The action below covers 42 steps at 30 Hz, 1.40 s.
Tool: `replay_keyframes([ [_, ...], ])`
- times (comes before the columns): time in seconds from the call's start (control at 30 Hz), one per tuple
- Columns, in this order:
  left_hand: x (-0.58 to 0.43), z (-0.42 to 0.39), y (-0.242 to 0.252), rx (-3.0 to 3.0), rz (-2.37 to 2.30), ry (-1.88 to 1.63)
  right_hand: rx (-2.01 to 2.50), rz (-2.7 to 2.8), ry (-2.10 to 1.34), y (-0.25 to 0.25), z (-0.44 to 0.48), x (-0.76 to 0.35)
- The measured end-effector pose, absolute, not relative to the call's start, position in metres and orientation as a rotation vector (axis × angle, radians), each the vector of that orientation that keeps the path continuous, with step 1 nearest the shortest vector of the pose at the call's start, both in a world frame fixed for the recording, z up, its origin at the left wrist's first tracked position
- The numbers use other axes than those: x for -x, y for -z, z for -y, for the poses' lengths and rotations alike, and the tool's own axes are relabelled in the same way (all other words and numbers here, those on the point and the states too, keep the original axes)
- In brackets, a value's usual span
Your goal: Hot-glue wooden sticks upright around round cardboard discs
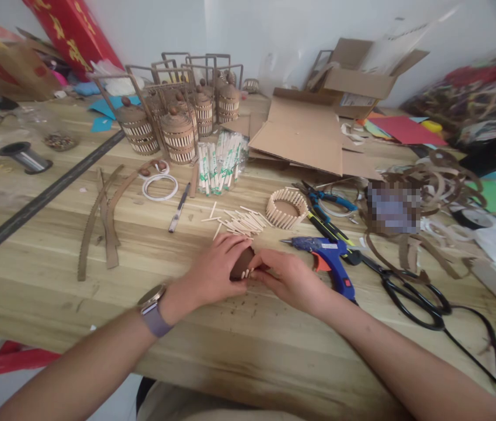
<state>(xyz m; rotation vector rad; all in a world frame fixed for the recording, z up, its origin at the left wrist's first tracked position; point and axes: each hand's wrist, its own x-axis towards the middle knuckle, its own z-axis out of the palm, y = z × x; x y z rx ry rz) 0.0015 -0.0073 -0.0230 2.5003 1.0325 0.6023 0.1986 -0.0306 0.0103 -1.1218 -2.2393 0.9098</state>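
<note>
My left hand [215,266] is closed around the side of a round brown cardboard piece [241,263], tilted just above the table. A few short pale wooden sticks [245,273] stand along its near edge. My right hand [289,278] pinches at that edge, its thumb and forefinger on a small stick that they mostly hide. Just beyond my hands lies a loose pile of wooden sticks [243,221]. A ring of upright sticks on a cardboard base [287,209] stands behind the pile to the right. The blue hot glue gun [329,252] lies to the right of my right hand.
Several small lidded stick baskets [180,137] with tall handles stand at the back, near bagged sticks [221,164]. A craft knife [179,207] and cardboard strips [107,225] lie left. Pliers [326,202], black scissors [414,298], a cable and cardboard scraps [432,187] crowd the right.
</note>
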Motion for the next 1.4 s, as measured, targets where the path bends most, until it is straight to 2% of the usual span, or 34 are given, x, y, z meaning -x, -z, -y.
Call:
replay_keyframes([
  [0.4, -0.004, 0.011, 0.024, -2.504, -1.044, -0.626, 1.100, 2.254, -0.860, -0.007, 0.031, -0.198],
  [0.67, -0.006, 0.012, 0.021, -2.487, -1.050, -0.638, 1.161, 2.348, -0.790, -0.022, 0.030, -0.199],
  [0.83, -0.006, 0.015, 0.020, -2.452, -1.101, -0.649, 1.388, 2.289, -0.719, -0.039, 0.032, -0.216],
  [0.97, -0.006, 0.017, 0.021, -2.462, -1.116, -0.622, 1.583, 2.263, -0.527, -0.049, 0.037, -0.243],
  [1.17, -0.006, 0.016, 0.020, -2.474, -1.100, -0.644, 2.187, 2.107, -0.340, -0.038, 0.045, -0.294],
  [1.4, -0.006, 0.018, 0.020, -2.487, -1.131, -0.643, 2.237, 2.083, -0.402, -0.018, 0.043, -0.309],
])
